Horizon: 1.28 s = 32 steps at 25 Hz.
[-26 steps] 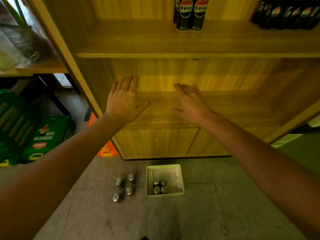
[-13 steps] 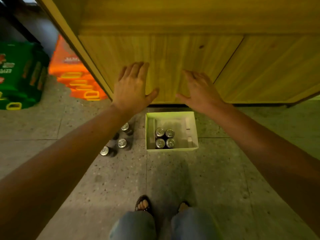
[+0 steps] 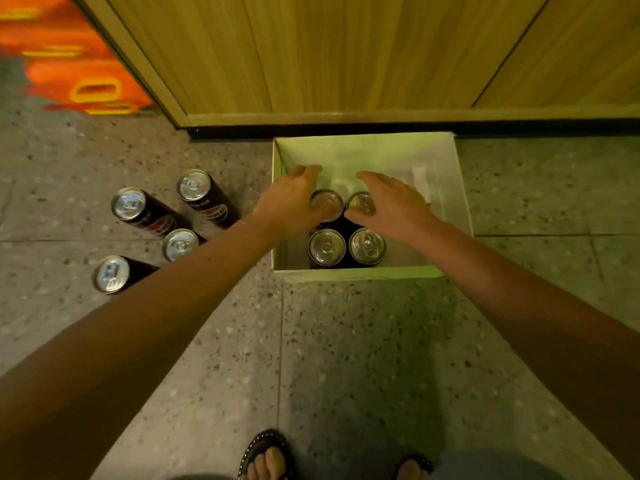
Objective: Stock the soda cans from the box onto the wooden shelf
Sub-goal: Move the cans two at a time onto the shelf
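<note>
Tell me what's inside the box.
The box holds four upright cans in a square. Left hand and right hand partly cover the far two; beneath is hidden.

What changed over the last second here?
Both hands dropped from the shelf front into the box: left hand and right hand now reach over its two far cans, not yet gripping. The four boxed cans and four floor cans stayed put.

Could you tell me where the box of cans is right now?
The box sits on the floor centre-right, against the wooden cabinet base, with four loose cans to its left.
</note>
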Each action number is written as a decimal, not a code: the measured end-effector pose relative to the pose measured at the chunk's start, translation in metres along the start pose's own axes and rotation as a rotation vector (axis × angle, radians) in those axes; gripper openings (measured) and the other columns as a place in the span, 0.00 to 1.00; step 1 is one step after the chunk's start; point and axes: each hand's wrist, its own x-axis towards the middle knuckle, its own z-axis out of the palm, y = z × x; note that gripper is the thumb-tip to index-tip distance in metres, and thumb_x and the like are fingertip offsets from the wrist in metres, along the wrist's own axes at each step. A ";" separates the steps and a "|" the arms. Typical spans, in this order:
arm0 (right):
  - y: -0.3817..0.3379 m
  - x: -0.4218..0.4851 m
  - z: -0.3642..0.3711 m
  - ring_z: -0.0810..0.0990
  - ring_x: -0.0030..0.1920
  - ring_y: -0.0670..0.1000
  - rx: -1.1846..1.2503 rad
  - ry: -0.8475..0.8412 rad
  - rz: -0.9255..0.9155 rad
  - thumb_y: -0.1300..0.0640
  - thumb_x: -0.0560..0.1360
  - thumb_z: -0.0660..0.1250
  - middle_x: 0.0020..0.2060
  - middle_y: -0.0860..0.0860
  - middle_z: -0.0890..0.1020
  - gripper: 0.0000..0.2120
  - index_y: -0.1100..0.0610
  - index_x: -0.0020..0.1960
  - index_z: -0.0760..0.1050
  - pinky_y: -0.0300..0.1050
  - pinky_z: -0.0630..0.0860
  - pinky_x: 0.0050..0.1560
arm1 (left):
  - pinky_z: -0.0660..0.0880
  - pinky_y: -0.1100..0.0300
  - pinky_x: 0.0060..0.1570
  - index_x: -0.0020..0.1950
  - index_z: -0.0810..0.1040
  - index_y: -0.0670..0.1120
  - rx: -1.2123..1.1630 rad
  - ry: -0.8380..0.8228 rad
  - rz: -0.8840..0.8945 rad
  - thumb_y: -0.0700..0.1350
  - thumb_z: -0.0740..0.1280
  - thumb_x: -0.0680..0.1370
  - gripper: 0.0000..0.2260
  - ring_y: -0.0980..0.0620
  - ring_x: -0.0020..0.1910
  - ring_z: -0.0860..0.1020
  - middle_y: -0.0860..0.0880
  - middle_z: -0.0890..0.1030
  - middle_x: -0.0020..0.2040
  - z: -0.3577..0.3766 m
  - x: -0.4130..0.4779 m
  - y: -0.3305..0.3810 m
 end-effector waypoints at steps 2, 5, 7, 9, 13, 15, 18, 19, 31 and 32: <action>0.002 0.007 0.017 0.72 0.64 0.59 0.042 -0.009 0.026 0.45 0.72 0.66 0.67 0.57 0.71 0.32 0.58 0.70 0.61 0.52 0.71 0.59 | 0.71 0.52 0.60 0.71 0.62 0.44 -0.095 -0.118 -0.037 0.53 0.68 0.73 0.31 0.42 0.64 0.72 0.42 0.71 0.68 0.016 0.006 -0.003; 0.002 0.014 0.031 0.75 0.57 0.60 0.078 0.005 0.076 0.48 0.69 0.70 0.60 0.57 0.73 0.29 0.57 0.65 0.64 0.49 0.70 0.48 | 0.72 0.55 0.55 0.68 0.64 0.44 -0.208 -0.146 -0.111 0.49 0.72 0.70 0.30 0.42 0.60 0.74 0.41 0.74 0.64 0.029 0.015 -0.001; 0.002 0.017 0.034 0.76 0.54 0.61 0.124 0.019 0.112 0.50 0.68 0.71 0.57 0.58 0.73 0.28 0.58 0.62 0.65 0.48 0.71 0.46 | 0.71 0.57 0.50 0.65 0.66 0.42 -0.214 -0.110 -0.138 0.47 0.73 0.69 0.29 0.42 0.58 0.75 0.41 0.76 0.61 0.032 0.020 0.002; 0.003 0.020 0.029 0.77 0.52 0.60 0.136 0.031 0.128 0.51 0.66 0.73 0.55 0.58 0.76 0.27 0.59 0.60 0.68 0.50 0.73 0.47 | 0.73 0.56 0.51 0.63 0.70 0.42 -0.223 -0.068 -0.148 0.46 0.75 0.66 0.28 0.42 0.58 0.76 0.41 0.78 0.60 0.032 0.024 0.003; -0.006 0.002 -0.038 0.78 0.52 0.59 0.170 0.113 0.136 0.50 0.63 0.75 0.53 0.57 0.80 0.26 0.59 0.56 0.72 0.50 0.77 0.49 | 0.73 0.59 0.48 0.60 0.72 0.45 -0.275 0.025 -0.150 0.48 0.77 0.64 0.27 0.46 0.55 0.78 0.45 0.80 0.56 -0.022 0.011 0.024; -0.025 -0.021 -0.100 0.78 0.53 0.58 0.155 0.149 0.122 0.50 0.63 0.75 0.54 0.56 0.80 0.26 0.58 0.57 0.72 0.48 0.75 0.49 | 0.74 0.59 0.47 0.59 0.71 0.46 -0.297 0.069 -0.136 0.49 0.77 0.63 0.28 0.47 0.51 0.78 0.47 0.80 0.52 -0.086 -0.008 0.051; -0.067 -0.065 -0.210 0.79 0.52 0.58 0.168 0.192 0.103 0.51 0.63 0.75 0.54 0.56 0.81 0.26 0.58 0.57 0.72 0.47 0.74 0.46 | 0.77 0.55 0.45 0.57 0.70 0.45 -0.283 0.132 -0.078 0.50 0.76 0.63 0.27 0.47 0.46 0.79 0.47 0.80 0.48 -0.205 -0.046 0.101; -0.081 -0.079 -0.246 0.80 0.51 0.58 0.184 0.212 0.097 0.51 0.63 0.75 0.53 0.56 0.81 0.26 0.58 0.57 0.72 0.47 0.75 0.45 | 0.77 0.55 0.44 0.57 0.70 0.45 -0.282 0.164 -0.054 0.50 0.76 0.63 0.27 0.47 0.46 0.79 0.46 0.81 0.49 -0.242 -0.059 0.118; -0.245 -0.233 -0.667 0.80 0.50 0.55 0.304 0.443 0.076 0.53 0.60 0.77 0.52 0.53 0.81 0.32 0.54 0.60 0.67 0.50 0.80 0.46 | 0.78 0.56 0.45 0.52 0.78 0.49 -0.292 0.325 0.135 0.54 0.74 0.64 0.19 0.49 0.48 0.81 0.49 0.84 0.50 -0.651 -0.198 0.289; -0.256 -0.243 -0.696 0.80 0.49 0.54 0.326 0.467 0.084 0.54 0.60 0.77 0.51 0.53 0.81 0.32 0.53 0.59 0.66 0.49 0.80 0.44 | 0.79 0.54 0.46 0.52 0.78 0.50 -0.290 0.335 0.155 0.55 0.74 0.63 0.20 0.49 0.48 0.82 0.50 0.84 0.50 -0.678 -0.206 0.300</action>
